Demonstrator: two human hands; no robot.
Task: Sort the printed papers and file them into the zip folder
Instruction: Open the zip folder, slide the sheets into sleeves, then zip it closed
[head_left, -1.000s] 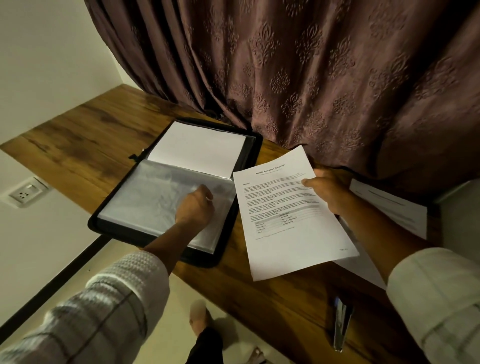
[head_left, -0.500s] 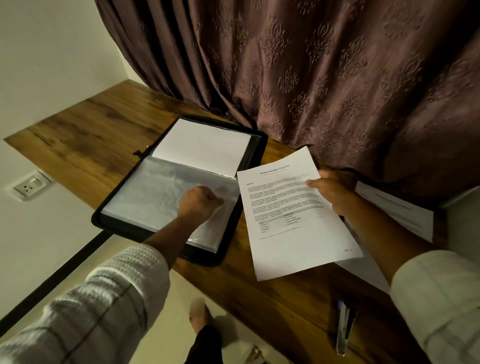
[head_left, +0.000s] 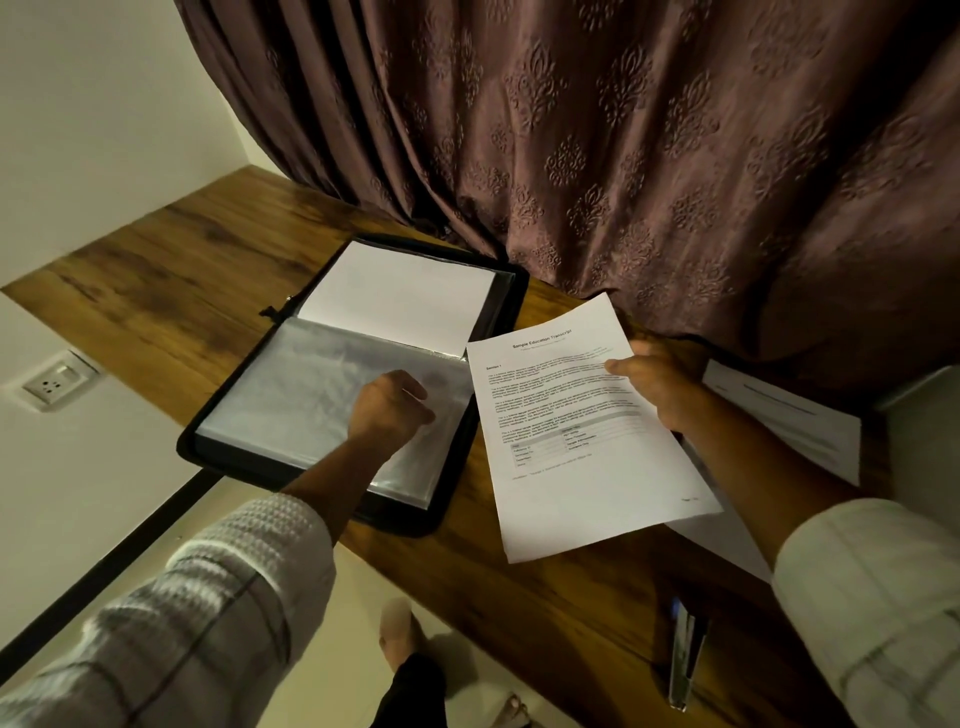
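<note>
Zip folder (head_left: 410, 519): black, lies open flat on the wooden tabletop (head_left: 182, 291), its far edge near the curtain (head_left: 623, 156). The far half carries a blank-looking white sheet (head_left: 400, 296). The near half shows a clear plastic sleeve (head_left: 291, 395), cloudy and wrinkled, catching the dim light.

Left hand (head_left: 389, 405): resting on the right part of the sleeve, knuckles up, fingers curled under. Cannot tell whether the fingers pinch the plastic or only press on it.

Right hand (head_left: 660, 384): clamped on the right edge of the printed paper (head_left: 582, 452), thumb on top, fingers hidden beneath.

Printed paper: one white sheet, held tilted just right of the folder. In view its upper left corner overlaps the folder's right rim. The heading reads "Sample Education Transcript", with "Section 1" under it. Below come several blocks of small text, then a small table with grey bars, and a page mark in the lower right corner. The body text is too small to read.

More printed papers (head_left: 789, 421) lie on the tabletop under and beyond the right forearm, partly covered.

A narrow shiny object (head_left: 685, 654) sits near the tabletop's front edge; its kind is unclear. A wall socket (head_left: 49, 384) shows at far left, and a bare foot (head_left: 397, 629) on the floor below.
</note>
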